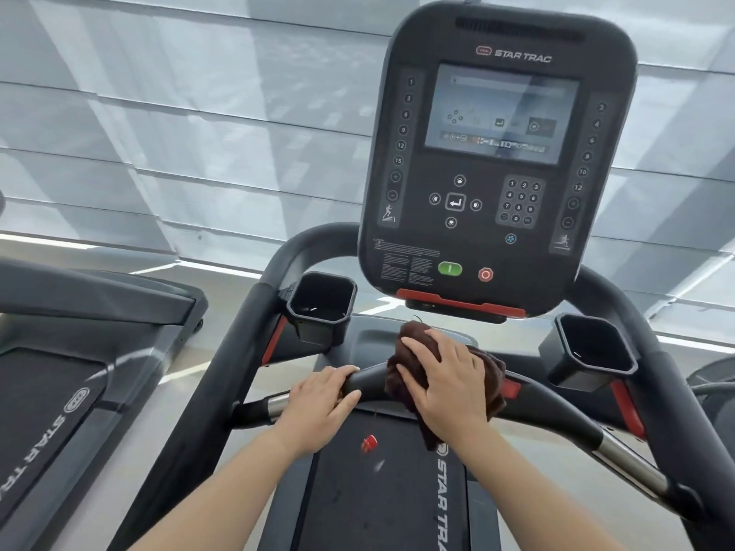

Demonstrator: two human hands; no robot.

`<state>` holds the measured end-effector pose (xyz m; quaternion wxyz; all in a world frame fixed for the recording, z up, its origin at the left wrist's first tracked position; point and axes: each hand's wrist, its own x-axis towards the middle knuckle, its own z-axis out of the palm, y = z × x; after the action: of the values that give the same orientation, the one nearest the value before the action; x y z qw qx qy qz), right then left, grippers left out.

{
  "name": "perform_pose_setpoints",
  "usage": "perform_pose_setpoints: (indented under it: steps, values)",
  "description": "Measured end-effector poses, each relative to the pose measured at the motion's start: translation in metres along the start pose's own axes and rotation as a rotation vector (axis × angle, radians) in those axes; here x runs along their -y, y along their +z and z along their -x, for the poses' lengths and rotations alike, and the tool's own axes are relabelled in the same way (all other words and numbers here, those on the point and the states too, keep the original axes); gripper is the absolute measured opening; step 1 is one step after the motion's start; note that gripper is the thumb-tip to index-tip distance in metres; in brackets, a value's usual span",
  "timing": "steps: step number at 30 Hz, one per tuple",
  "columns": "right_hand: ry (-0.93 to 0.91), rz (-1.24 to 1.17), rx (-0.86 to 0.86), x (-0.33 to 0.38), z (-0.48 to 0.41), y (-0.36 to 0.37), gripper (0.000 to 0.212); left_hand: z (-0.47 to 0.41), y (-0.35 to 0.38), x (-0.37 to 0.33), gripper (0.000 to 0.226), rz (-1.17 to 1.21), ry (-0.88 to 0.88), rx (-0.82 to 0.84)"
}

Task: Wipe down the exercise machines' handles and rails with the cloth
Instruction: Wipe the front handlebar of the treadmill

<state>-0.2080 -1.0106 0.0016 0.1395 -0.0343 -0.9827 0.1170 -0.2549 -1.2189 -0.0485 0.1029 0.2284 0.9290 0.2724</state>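
Note:
A black treadmill front handlebar [368, 379] runs across the middle of the view, with chrome sensor sections at its left [277, 405] and right [632, 459]. My right hand [445, 381] presses a dark brown cloth [493, 385] around the bar's centre; the cloth drapes over and hangs below the bar. My left hand [320, 399] grips the bar just left of the cloth, fingers curled over the top. Black side rails [207, 395] curve down on both sides.
The console [493, 161] with screen, keypad, green and red buttons stands above the bar. Two black cup holders [321, 302] [594, 349] flank it. A red safety clip [369, 443] dangles over the belt [378, 491]. Another treadmill [59, 371] stands at the left.

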Motion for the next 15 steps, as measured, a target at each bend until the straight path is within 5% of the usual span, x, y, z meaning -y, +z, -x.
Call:
perform_pose_setpoints:
  steps: [6, 9, 15]
  values:
    - [-0.088, -0.148, 0.017, 0.014, -0.005, -0.007, 0.035, 0.034, -0.038, 0.044, 0.033, -0.127, 0.069, -0.155]
    - [-0.205, -0.2, 0.007, 0.04, -0.008, -0.01, 0.036, 0.054, -0.054, 0.076, 0.039, -0.26, -0.032, -0.222]
    - [-0.403, 0.091, 0.231, 0.112, -0.012, 0.044, 0.04, 0.085, -0.046, 0.108, 0.054, -0.333, -0.217, -0.178]
